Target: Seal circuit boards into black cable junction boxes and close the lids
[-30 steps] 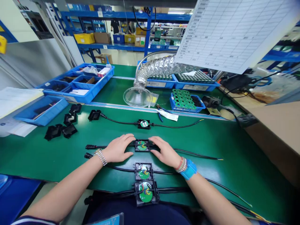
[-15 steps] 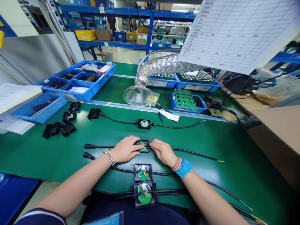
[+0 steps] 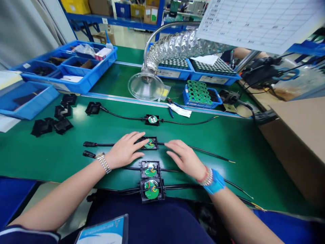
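A small open black plastic housing (image 3: pixel 155 139) with a green circuit board (image 3: pixel 150 143) inside lies on the green bench, a black cable running out from each side. My left hand (image 3: pixel 125 149) has its fingers spread at the housing's left side, one fingertip over the board; whether it touches cannot be seen. My right hand (image 3: pixel 184 157) hovers by the right-hand cable (image 3: pixel 210 154), thumb apart from the fingers, holding nothing. Nearer my body lie two similar housings, a middle one (image 3: pixel 144 165) and a near one (image 3: pixel 162 195). Farther off is another housing with a board (image 3: pixel 153 119).
Several loose black housing parts (image 3: pixel 62 125) lie at the left, beside a blue tray (image 3: pixel 48 101). A clear fume hood (image 3: pixel 146 88) on a foil duct stands at the back. Blue-handled pliers (image 3: pixel 170 111) and a bin of green boards (image 3: pixel 199 93) lie behind. A cardboard box (image 3: pixel 299 125) stands right.
My right hand has let go beside the housing, opened and drawn back to the right. My left fingers have spread and shifted slightly left off the board. The view has tilted downward.
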Demonstrator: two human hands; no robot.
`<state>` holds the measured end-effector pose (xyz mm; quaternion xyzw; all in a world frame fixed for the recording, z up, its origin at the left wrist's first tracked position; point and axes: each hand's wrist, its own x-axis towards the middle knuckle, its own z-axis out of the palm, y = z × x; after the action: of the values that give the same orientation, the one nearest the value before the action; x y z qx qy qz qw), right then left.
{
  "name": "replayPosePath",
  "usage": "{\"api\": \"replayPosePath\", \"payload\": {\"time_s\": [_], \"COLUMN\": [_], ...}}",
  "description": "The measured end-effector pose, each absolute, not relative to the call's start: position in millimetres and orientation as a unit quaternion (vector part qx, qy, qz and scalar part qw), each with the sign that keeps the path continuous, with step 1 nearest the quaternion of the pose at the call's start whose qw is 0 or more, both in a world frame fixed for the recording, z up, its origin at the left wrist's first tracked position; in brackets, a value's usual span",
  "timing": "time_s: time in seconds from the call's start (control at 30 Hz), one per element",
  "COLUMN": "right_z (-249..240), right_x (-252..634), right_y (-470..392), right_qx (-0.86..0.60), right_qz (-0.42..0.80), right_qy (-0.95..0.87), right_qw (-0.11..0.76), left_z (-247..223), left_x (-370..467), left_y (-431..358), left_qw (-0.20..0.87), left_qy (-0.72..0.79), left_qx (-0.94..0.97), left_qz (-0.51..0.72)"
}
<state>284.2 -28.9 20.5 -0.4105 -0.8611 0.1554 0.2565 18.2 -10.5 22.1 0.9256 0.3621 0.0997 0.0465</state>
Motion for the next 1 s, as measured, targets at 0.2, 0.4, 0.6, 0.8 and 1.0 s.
{"api": "replayPosePath", "payload": {"time_s": [0.2,0.4,0.6,0.8,1.0], "right_z": [7,-13,-10,-15,-3], "right_x": [284,276,277,277,285], "right_y": [-73,-70,-68,-65,-62], "right_qx": [-0.382,-0.374,-0.361,-0.332,-0.357], "right_qz": [0.245,0.242,0.227,0.216,0.218], "right_qy": [-0.866,-0.861,-0.877,-0.892,-0.882], "right_qw": [0.213,0.248,0.219,0.217,0.217], "left_z": [26,22,25,19,29], "left_x": [23,39,43,41,25], "left_y": [-53,-47,-44,-46,-40], "left_qw": [0.093,0.084,0.085,0.094,0.117], "left_qy": [0.283,0.255,0.241,0.257,0.272], "left_qx": [0.952,0.963,0.967,0.961,0.953], "left_qz": [0.066,0.03,0.017,0.041,0.07]}}
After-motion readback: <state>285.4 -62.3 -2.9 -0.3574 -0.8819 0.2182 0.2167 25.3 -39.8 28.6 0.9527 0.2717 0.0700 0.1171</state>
